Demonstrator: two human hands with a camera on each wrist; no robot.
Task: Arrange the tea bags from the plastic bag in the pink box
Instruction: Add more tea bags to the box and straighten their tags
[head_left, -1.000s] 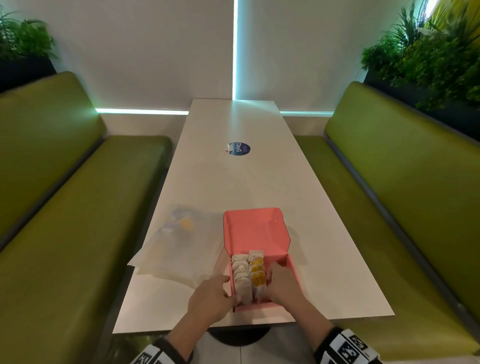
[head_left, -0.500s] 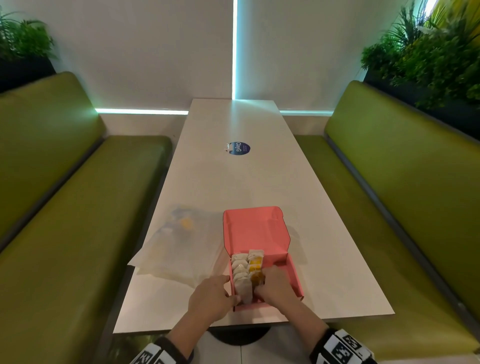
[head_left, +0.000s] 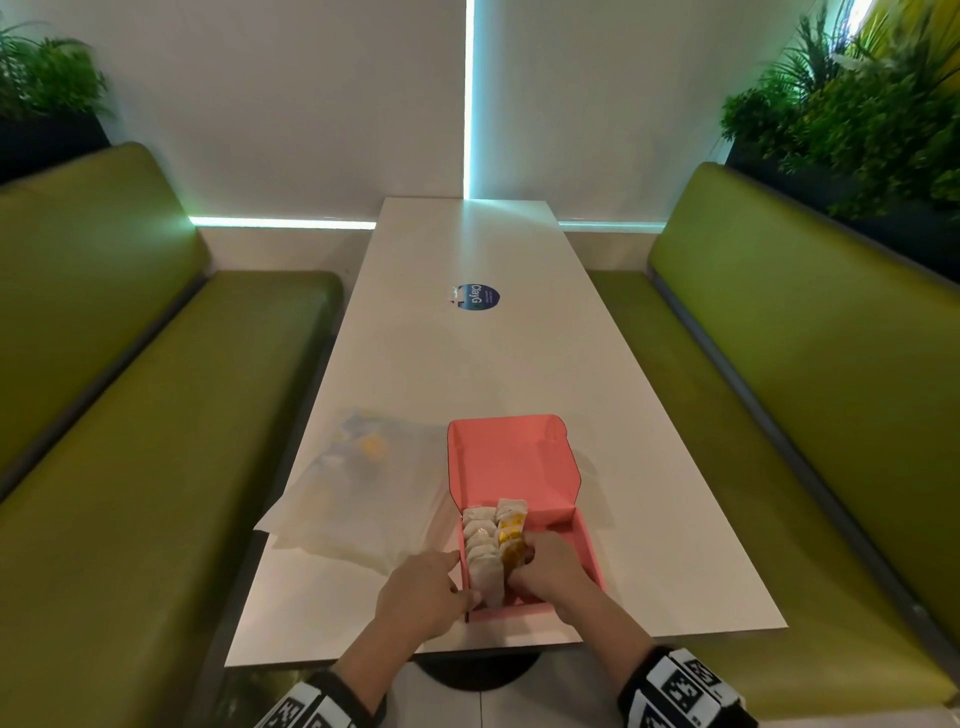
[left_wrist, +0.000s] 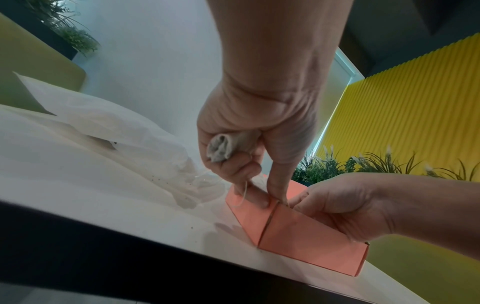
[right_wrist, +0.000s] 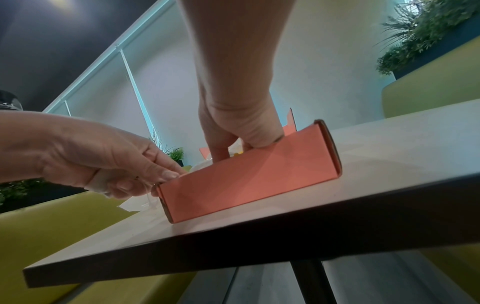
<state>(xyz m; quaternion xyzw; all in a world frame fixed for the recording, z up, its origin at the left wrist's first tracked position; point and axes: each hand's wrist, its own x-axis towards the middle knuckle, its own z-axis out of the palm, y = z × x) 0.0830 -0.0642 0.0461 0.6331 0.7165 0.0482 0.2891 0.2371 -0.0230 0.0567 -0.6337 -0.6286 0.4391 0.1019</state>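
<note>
Both hands (head_left: 488, 584) (fingers curled) at pink box (head_left: 584, 551)

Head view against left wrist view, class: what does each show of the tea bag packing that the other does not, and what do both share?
Only the head view looks into the pink box: two rows of tea bags, white and yellow, with the right hand among them. Only the left wrist view shows a crumpled tea bag gripped in the left hand. Both show the box, both hands and the plastic bag on the table.
</note>
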